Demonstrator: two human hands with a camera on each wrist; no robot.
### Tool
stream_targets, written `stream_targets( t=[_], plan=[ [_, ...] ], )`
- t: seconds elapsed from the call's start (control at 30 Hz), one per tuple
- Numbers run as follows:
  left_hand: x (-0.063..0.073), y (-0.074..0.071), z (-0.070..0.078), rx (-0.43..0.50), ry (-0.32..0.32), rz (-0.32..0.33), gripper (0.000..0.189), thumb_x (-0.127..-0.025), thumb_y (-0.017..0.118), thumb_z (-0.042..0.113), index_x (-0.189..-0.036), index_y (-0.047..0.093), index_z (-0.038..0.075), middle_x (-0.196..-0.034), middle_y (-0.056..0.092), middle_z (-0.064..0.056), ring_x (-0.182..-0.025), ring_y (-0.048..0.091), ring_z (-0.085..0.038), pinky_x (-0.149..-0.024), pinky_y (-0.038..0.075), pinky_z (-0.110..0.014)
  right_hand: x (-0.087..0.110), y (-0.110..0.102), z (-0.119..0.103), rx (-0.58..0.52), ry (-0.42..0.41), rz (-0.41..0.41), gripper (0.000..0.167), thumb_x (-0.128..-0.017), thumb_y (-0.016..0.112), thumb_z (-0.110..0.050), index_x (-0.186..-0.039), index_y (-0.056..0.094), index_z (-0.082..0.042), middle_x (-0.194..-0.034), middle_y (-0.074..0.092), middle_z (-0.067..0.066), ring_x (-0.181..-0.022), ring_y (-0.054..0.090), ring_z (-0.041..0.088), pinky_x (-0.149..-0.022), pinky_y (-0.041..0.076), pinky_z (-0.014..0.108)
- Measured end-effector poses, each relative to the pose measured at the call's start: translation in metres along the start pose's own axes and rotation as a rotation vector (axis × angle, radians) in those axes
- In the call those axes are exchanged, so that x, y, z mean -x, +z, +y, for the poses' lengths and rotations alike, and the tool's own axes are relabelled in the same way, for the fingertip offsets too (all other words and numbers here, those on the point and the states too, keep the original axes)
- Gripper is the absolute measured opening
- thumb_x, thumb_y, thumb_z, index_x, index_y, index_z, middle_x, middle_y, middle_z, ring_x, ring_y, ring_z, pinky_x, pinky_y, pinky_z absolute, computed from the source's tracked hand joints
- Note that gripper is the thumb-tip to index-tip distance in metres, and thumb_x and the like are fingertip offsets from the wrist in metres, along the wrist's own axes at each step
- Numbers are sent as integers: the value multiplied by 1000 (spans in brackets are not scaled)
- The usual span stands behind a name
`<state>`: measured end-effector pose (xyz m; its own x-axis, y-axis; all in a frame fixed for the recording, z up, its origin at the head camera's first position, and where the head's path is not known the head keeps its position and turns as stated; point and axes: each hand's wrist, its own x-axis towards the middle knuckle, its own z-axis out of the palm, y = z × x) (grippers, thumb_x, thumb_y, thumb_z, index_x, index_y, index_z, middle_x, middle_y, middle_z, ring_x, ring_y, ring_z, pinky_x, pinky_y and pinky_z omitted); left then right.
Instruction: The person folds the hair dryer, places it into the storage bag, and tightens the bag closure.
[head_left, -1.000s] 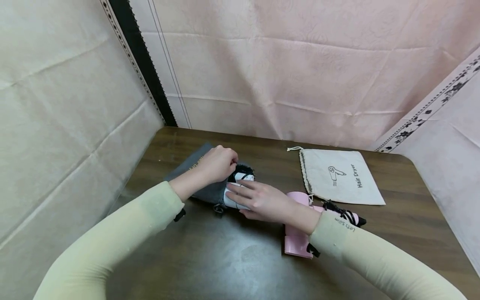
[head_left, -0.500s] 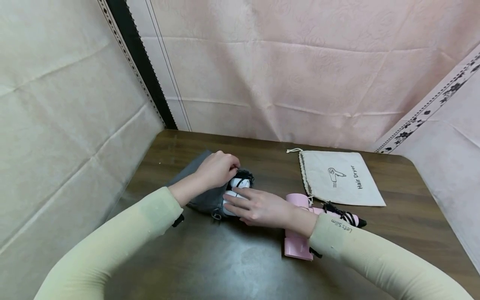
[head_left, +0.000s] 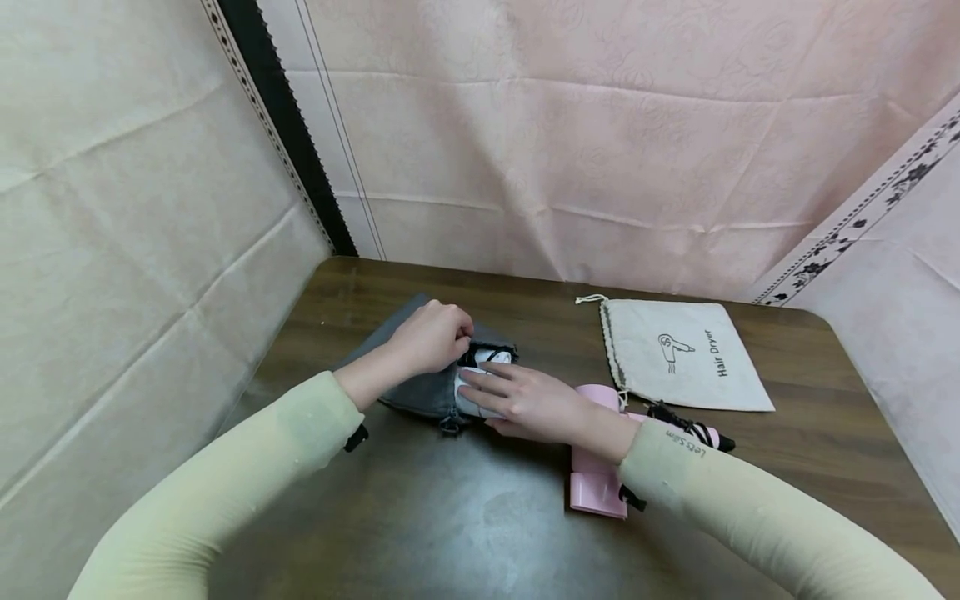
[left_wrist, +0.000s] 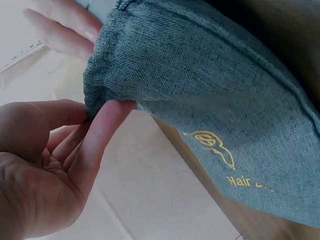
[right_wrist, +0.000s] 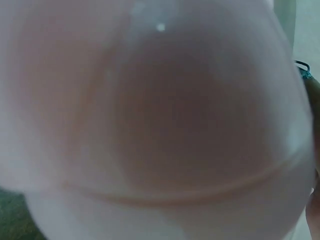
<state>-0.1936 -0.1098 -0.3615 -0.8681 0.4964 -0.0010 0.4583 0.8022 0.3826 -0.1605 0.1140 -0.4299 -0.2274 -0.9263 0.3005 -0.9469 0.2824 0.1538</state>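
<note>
A dark grey drawstring bag point(head_left: 422, 393) with a gold "Hair" print lies at the left middle of the table. My left hand point(head_left: 429, 337) pinches its mouth between thumb and fingers, clearly seen in the left wrist view, where the bag point(left_wrist: 215, 75) hangs from the left hand point(left_wrist: 50, 165). A white hair dryer point(head_left: 468, 402) with black cord pokes out of the mouth; the rest is hidden inside. My right hand point(head_left: 536, 406) rests on the white dryer with fingers outstretched. The right wrist view is mostly filled by a blurred pale surface.
Under my right forearm lies a pink hair dryer point(head_left: 596, 492) with its black cord point(head_left: 678, 423) wound round the handle. A cream drawstring bag point(head_left: 686, 354) printed "Hair Dryer" lies flat behind it. Cloth curtains point(head_left: 600, 167) surround the wooden table point(head_left: 420, 525).
The grey bag's mouth and its drawstring knot have shifted slightly right over the white hair dryer. Both hands stay nearly in place, with small movements.
</note>
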Motion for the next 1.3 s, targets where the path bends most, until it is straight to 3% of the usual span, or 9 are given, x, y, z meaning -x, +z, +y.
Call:
stream_targets(
  t=[0.3,0.43,0.63,0.77,1.07,1.3],
  plan=[
    [-3,2,-6,169,-93,-67,21,-106,64,11,-118,77,0,-108,78,-14,-60,70,-11,-58,60,-27,-4,4,3,-44,72,-46,62,-97,82,-31,-151,61,-10,-155,59,13,-137,61,34,-110,54,42],
    [-3,2,-8,211,-134,-82,22,-107,63,12,-121,76,1,-109,78,-14,-61,70,-12,-57,60,-26,-3,6,2,-91,100,-78,66,-97,82,-33,-155,58,-11,-160,54,12,-139,58,32,-110,54,42],
    [-5,5,-9,213,-127,-84,22,-107,63,11,-120,77,1,-104,79,-13,-58,70,-13,-56,60,-26,3,4,1,-136,129,-158,74,-98,80,-35,-161,49,-11,-167,43,13,-145,52,32,-112,52,43],
    [-7,6,-8,202,-103,-73,22,-106,63,11,-119,77,0,-101,79,-11,-56,69,-12,-56,60,-26,8,1,-1,-188,152,-154,78,-97,81,-32,-163,45,-8,-168,42,14,-147,50,34,-114,50,46],
    [-9,5,-8,218,-99,-72,22,-107,63,11,-121,77,0,-106,78,-13,-57,69,-13,-56,59,-27,27,-11,-7,-313,402,-193,90,-98,79,-43,-167,34,-8,-161,49,17,-143,53,38,-113,50,54],
    [-10,4,-6,247,-114,-75,22,-107,63,11,-121,76,0,-108,78,-14,-63,71,-14,-58,61,-27,22,-8,-6,-333,465,-219,91,-98,76,-48,-168,32,-9,-160,50,19,-139,57,41,-112,50,56]
  ],
)
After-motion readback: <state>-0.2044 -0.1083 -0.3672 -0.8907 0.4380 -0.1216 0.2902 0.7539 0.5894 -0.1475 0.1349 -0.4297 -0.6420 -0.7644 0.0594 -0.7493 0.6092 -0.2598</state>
